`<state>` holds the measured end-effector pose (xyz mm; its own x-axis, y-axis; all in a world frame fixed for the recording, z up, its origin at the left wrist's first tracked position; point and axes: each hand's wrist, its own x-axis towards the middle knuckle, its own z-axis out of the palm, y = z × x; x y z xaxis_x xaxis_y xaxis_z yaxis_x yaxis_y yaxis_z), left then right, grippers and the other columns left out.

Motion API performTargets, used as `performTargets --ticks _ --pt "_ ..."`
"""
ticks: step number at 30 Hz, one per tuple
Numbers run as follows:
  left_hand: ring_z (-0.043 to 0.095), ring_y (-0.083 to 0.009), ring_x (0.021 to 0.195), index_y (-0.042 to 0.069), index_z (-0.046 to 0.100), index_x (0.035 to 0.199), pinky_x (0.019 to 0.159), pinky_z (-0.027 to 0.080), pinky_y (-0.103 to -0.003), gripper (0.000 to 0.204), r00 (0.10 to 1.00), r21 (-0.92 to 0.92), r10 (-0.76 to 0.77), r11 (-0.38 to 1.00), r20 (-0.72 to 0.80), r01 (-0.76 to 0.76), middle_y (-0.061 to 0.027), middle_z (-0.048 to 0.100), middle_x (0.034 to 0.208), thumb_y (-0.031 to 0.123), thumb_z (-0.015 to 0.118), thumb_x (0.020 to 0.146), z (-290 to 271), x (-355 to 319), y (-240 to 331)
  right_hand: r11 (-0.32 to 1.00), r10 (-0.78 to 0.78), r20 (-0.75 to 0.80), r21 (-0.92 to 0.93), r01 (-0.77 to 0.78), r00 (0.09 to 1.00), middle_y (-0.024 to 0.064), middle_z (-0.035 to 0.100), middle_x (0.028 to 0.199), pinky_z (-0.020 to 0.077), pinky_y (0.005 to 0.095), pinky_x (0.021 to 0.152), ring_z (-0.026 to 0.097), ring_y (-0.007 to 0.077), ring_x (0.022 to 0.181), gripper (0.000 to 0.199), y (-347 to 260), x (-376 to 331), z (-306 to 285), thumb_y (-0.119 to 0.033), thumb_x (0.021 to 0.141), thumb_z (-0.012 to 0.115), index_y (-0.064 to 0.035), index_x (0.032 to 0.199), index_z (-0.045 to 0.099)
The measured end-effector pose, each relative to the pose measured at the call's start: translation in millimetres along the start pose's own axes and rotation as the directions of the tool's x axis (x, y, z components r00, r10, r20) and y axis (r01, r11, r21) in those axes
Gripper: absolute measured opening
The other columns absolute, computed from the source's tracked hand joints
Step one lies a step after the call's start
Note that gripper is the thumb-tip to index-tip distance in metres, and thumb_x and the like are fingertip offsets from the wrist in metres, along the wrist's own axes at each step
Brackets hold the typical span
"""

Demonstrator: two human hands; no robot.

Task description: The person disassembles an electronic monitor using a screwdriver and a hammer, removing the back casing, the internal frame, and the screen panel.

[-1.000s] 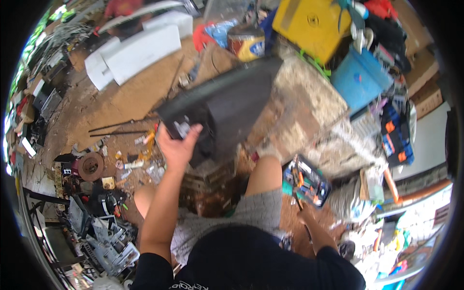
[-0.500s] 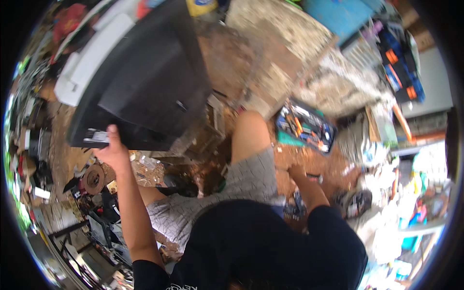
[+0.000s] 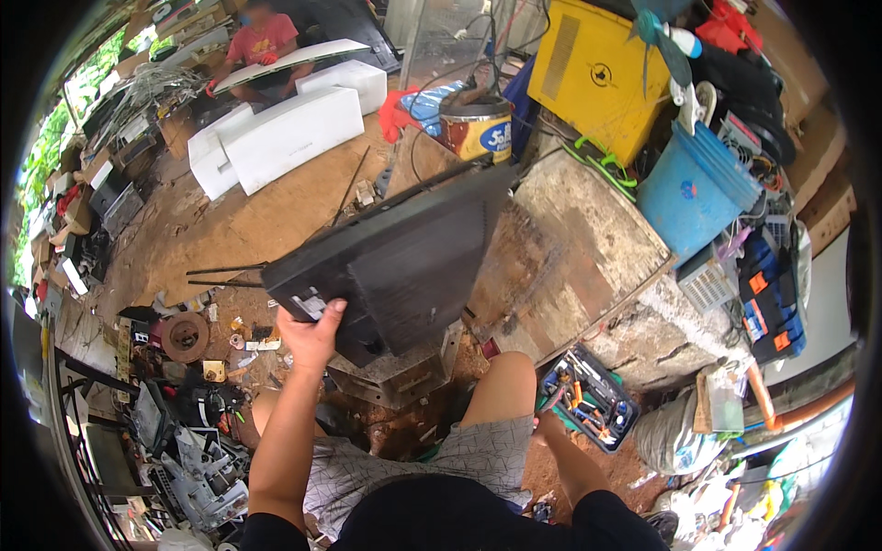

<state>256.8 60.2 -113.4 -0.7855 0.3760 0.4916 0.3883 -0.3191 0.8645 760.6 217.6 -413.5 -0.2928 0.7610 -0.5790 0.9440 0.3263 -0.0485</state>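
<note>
A black flat-screen TV (image 3: 413,266) stands tilted in front of me, its back with small white labels toward me. My left hand (image 3: 310,338) is closed on its near left corner, the thumb over the back and the fingers out of sight behind the edge. Below it is a worn wooden stand or box (image 3: 395,384). My right hand (image 3: 544,427) is low beside my right knee, next to a dark tray of hand tools (image 3: 597,436), among them orange-handled ones. The knee partly covers its fingers, so whether it holds anything cannot be made out.
A worn wooden bench (image 3: 588,248) stands to the right, with a blue bucket (image 3: 689,197) and yellow box (image 3: 588,69) beyond. White foam blocks (image 3: 294,138) lie far left, near another person (image 3: 262,41) holding a white panel. Metal scrap (image 3: 197,468) is piled at left.
The view has swung up and left, bringing the other person into sight. The TV now appears tipped more upright and nearer the middle. My right hand has moved toward my knee and the tool tray.
</note>
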Motion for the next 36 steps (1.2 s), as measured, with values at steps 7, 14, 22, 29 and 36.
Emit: performTargets --ticks 7,14,22,29,36 --pt "0.063 -0.0141 0.086 0.000 0.064 0.104 0.080 0.051 -0.029 0.041 0.997 -0.014 0.028 1.000 0.068 -0.027 -0.0051 0.069 0.097 0.010 0.087 0.072 1.1 -4.8 2.2 0.621 0.288 -0.648 0.687 0.378 0.705 0.0136 0.065 0.108 0.0523 0.0335 0.085 0.063 0.0209 0.094 0.052 -42.9 -20.0 -168.3 -0.017 0.089 0.071 0.0041 0.134 0.054" --pt "0.061 -0.0189 0.088 -0.002 0.064 0.104 0.081 0.049 -0.033 0.044 0.981 -0.035 0.156 0.988 0.112 -0.153 -0.0070 0.065 0.097 0.037 0.075 0.085 -2.1 0.0 5.2 0.537 -0.178 -0.959 0.091 0.839 0.218 0.0180 0.055 0.134 0.0417 0.0415 0.107 0.054 0.0301 0.123 0.051 -215.8 -129.7 -343.9 -0.018 0.092 0.067 -0.0020 0.138 0.052" --pt "0.058 -0.0301 0.109 -0.001 0.059 0.121 0.094 0.045 -0.041 0.082 0.958 -0.351 0.061 0.936 0.279 0.042 -0.0168 0.062 0.116 0.074 0.044 0.091 -15.6 19.0 -10.1 0.512 -0.535 -0.820 -0.507 0.693 -0.204 0.0167 0.056 0.126 0.0327 0.0552 0.109 0.052 0.0376 0.122 0.058 -346.7 -136.7 -395.9 -0.045 0.083 0.072 -0.0065 0.126 0.061" --pt "0.053 -0.0285 0.125 0.006 0.049 0.142 0.098 0.046 -0.045 0.071 0.353 0.154 -0.306 0.905 0.884 0.397 -0.0158 0.053 0.140 0.061 0.045 0.098 50.2 162.4 65.2 0.587 -0.532 -0.826 -0.518 0.622 -0.185 0.0137 0.056 0.118 0.0271 0.0579 0.111 0.053 0.0350 0.117 0.073 -349.6 -130.9 -393.0 -0.060 0.075 0.073 -0.0061 0.122 0.062" --pt "0.063 -0.0399 0.113 -0.003 0.066 0.118 0.097 0.047 -0.040 0.070 0.226 0.333 -0.260 0.853 0.939 -0.402 -0.0275 0.067 0.116 0.058 0.035 0.102 115.2 153.9 116.6 0.572 -0.406 -0.859 -0.505 0.646 -0.312 0.0199 0.056 0.132 0.0214 0.0574 0.115 0.050 0.0386 0.127 0.076 -346.5 -113.1 -374.3 -0.060 0.081 0.069 0.0002 0.126 0.058"
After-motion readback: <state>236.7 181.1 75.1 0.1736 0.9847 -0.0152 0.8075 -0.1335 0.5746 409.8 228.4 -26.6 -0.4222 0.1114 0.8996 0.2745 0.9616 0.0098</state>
